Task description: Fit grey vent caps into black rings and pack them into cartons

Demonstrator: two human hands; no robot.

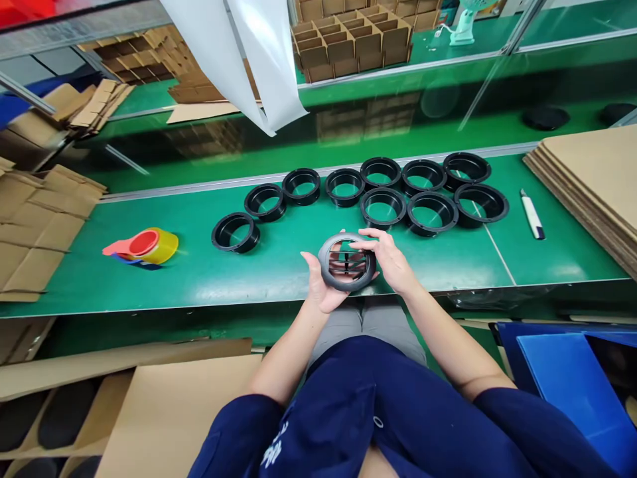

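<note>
A round dark grey vent (327, 264) with thin black slats across its opening is held over the front edge of the green table. My left hand (322, 287) supports it from the left and below, thumb raised beside the rim. From the right, my right hand (389, 260) touches it, fingers resting over the upper right rim and slats. Beyond my hands, several black rings (432, 226) stand on the table, with one (219, 240) at the left end of the group.
On the green table (189, 279) lie a tape dispenser with yellow tape (166, 245) at left and a white cutter (532, 216) at right. Cardboard sheets (597, 172) are stacked far right. White film (269, 73) hangs above. A cardboard box (179, 411) stands lower left.
</note>
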